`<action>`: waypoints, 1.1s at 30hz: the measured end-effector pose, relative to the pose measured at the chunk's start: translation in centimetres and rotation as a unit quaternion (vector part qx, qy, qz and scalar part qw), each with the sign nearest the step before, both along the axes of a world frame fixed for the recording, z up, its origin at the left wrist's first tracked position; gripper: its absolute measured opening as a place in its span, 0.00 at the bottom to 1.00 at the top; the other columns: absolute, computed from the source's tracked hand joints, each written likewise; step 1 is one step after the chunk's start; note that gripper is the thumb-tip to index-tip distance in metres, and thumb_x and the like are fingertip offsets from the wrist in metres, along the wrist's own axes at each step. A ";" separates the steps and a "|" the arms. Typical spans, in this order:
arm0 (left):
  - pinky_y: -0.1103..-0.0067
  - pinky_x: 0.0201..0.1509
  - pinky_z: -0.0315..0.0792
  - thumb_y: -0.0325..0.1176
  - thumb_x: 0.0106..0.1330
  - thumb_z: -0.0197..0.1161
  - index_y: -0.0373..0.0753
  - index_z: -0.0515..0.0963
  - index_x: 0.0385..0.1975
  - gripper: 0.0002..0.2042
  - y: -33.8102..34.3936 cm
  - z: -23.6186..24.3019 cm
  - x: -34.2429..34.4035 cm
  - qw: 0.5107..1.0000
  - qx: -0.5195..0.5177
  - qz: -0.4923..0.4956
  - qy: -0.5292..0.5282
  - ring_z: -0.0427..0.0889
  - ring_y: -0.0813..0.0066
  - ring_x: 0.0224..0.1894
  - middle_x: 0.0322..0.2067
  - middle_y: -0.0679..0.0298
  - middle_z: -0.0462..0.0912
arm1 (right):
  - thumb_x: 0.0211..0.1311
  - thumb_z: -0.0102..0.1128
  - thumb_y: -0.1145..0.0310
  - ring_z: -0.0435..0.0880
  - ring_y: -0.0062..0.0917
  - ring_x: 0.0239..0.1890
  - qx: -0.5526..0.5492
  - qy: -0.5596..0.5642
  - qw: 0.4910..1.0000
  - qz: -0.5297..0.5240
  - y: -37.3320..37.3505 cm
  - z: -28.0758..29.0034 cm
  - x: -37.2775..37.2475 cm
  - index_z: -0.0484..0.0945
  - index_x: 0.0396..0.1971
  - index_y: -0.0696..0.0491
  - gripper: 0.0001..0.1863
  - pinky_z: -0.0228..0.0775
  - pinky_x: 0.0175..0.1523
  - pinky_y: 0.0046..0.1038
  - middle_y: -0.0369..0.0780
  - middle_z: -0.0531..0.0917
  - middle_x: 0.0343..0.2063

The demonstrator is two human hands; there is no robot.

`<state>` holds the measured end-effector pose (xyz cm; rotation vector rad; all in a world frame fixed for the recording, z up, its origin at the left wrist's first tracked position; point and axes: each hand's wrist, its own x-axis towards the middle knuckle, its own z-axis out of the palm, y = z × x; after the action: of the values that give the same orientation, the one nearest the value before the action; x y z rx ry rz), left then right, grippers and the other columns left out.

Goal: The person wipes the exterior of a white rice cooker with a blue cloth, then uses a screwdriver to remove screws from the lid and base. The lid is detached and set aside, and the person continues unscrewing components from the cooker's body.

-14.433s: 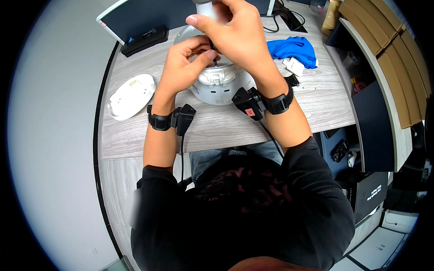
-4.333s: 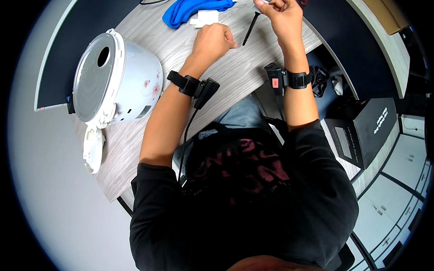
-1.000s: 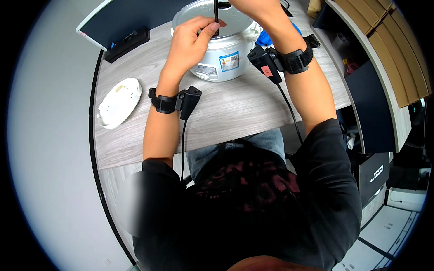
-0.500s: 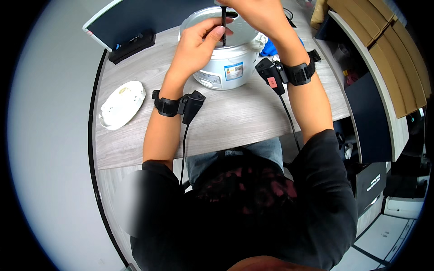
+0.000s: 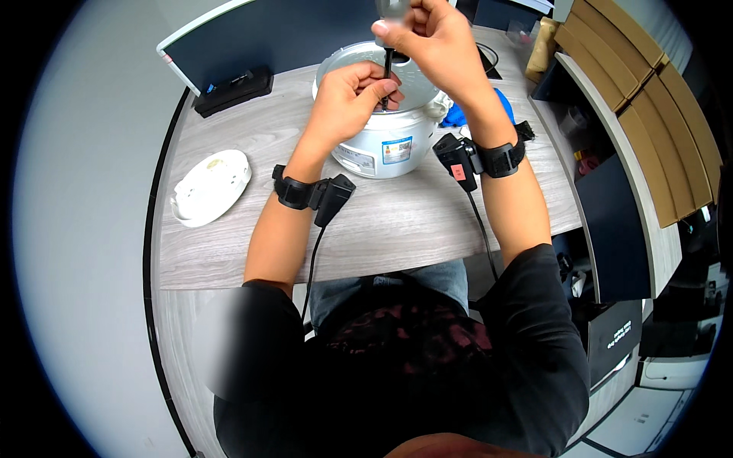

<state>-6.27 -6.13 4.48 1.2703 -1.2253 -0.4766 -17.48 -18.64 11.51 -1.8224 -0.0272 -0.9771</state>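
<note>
A screwdriver (image 5: 388, 69) with a grey handle and a black shaft stands nearly upright at the near rim of a white round rice cooker (image 5: 359, 143). My right hand (image 5: 439, 46) grips its handle from above, fingers closed. Lower down, my left hand (image 5: 343, 99) pinches the shaft close to its tip, with thumb and fingers over the cooker's rim. What the tip meets is too small to make out. Inside the rim, the cooker's silvery grey surface (image 5: 420, 88) shows. An oval white cover (image 5: 216, 187) lies on the desk at the left.
A black case (image 5: 234, 91) sits before the monitor (image 5: 267, 38) at the back left. Blue cloth (image 5: 500, 107) and whitish material (image 5: 439, 107) lie right of the cooker. At the far right are a shelf (image 5: 622, 153) and cardboard boxes (image 5: 660, 130). Cables hang from my wristbands.
The view has tilted up, so the desk, cooker and both hands sit lower in the picture. The screwdriver's handle now shows more. Both hands keep hold of the screwdriver.
</note>
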 end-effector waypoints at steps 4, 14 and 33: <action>0.81 0.39 0.79 0.28 0.73 0.61 0.30 0.80 0.39 0.07 0.0 0.0 -0.1 1.000 -0.008 0.014 -0.014 0.86 0.77 0.33 0.32 0.58 0.87 | 0.57 0.74 0.71 0.79 0.14 0.28 -0.119 0.015 0.979 -0.162 1.1 0.4 0.0 0.78 0.38 0.60 0.14 0.73 0.37 0.19 0.33 0.82 0.26; 0.80 0.43 0.80 0.30 0.75 0.58 0.29 0.79 0.47 0.10 0.4 0.2 -0.3 0.999 -0.022 -0.027 0.019 0.86 0.74 0.37 0.38 0.56 0.87 | 0.61 0.70 0.72 0.85 0.19 0.37 -0.019 -0.063 0.996 0.057 -1.0 -1.2 1.4 0.80 0.50 0.61 0.18 0.78 0.45 0.23 0.38 0.86 0.34; 0.85 0.38 0.76 0.28 0.72 0.60 0.30 0.84 0.43 0.09 0.5 0.8 -0.9 0.998 -0.037 0.001 0.053 0.84 0.81 0.34 0.33 0.61 0.88 | 0.61 0.67 0.80 0.82 0.15 0.33 0.098 -0.023 0.992 0.076 0.5 -0.3 1.0 0.74 0.50 0.62 0.18 0.75 0.37 0.17 0.35 0.84 0.31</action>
<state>-7.20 -5.59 5.30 1.1684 -1.1417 -0.4872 -16.51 -18.18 11.18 -1.5939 -0.0952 -0.8824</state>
